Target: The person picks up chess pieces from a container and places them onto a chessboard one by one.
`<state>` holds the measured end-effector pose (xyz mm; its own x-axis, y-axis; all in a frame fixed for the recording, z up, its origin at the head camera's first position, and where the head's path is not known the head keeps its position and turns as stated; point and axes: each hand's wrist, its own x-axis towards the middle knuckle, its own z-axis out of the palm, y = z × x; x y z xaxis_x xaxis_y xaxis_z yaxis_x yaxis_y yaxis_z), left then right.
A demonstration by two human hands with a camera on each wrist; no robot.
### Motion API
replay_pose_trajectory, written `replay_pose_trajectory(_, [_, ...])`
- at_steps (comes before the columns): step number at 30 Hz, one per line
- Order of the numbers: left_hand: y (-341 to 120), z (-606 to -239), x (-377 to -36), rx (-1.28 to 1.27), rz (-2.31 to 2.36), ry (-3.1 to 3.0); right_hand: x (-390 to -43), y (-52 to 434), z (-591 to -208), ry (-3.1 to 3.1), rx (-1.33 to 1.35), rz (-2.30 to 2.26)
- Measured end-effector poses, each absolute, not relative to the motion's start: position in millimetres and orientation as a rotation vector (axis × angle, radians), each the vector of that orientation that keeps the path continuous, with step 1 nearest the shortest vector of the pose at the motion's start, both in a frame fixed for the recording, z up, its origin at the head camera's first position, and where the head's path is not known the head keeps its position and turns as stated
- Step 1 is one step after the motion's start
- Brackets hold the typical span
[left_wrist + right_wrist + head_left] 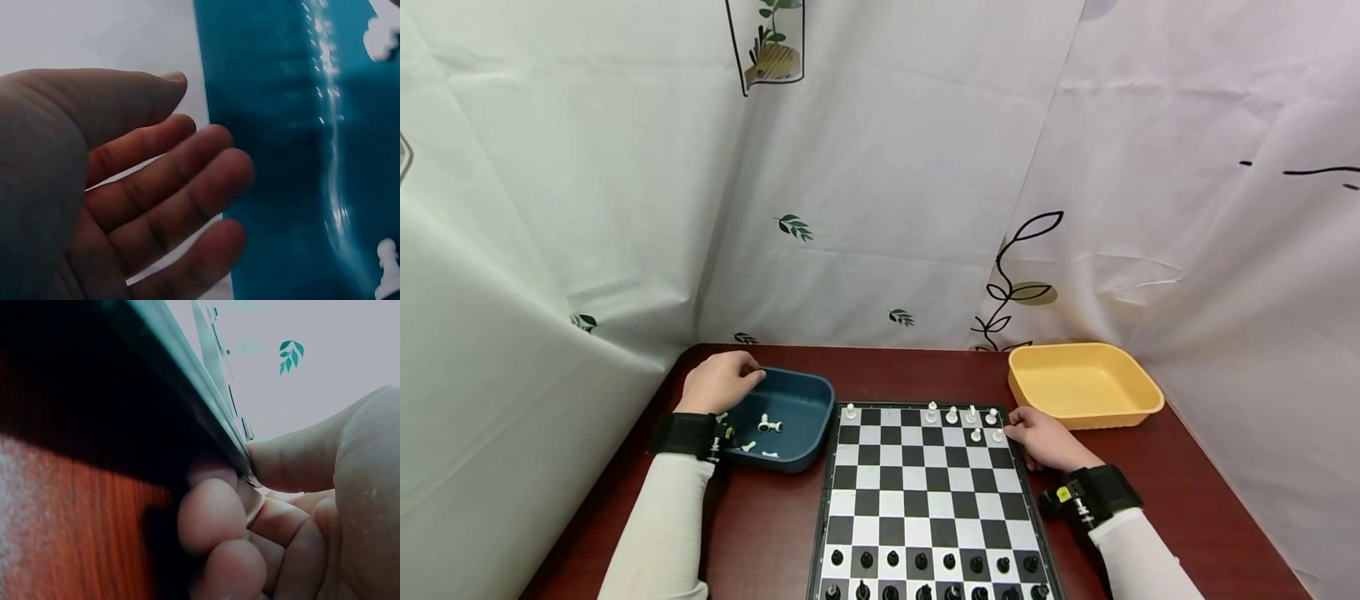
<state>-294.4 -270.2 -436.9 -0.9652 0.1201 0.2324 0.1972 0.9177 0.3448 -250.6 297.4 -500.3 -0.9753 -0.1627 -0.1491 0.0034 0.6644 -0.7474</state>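
Note:
My left hand (721, 382) hovers over the back left rim of the blue tray (815, 417), holding nothing. In the left wrist view its fingers (215, 184) are loosely bent, apart from the thumb. White chess pieces (767, 424) lie in that tray. At the far right corner of the chessboard (904, 479), my right hand (1047, 439) grips the edge, thumb on top and fingers underneath, as the right wrist view shows. A white pawn (997, 435) stands close to the right thumb. Several other white pieces (952, 415) line the far rows, mostly on the right.
Black pawns (921, 562) and other black pieces (923, 592) fill the two near rows. A yellow tray (1086, 419) sits at the back right of the dark red table (760, 521). A white patterned cloth (880, 167) hangs behind and along both sides.

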Motion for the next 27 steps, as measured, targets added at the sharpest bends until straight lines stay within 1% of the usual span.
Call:
replay_pose_trajectory(9, [-278,-440,-296,-0.080,-0.454,-2.998,-250,297,-496,2.690,-0.149,-1.196])
replay_pose_trajectory(27, [-273,-433,-279,0.179,-0.385,-3.235,-249,297,-499,2.677,-0.146,-1.215])
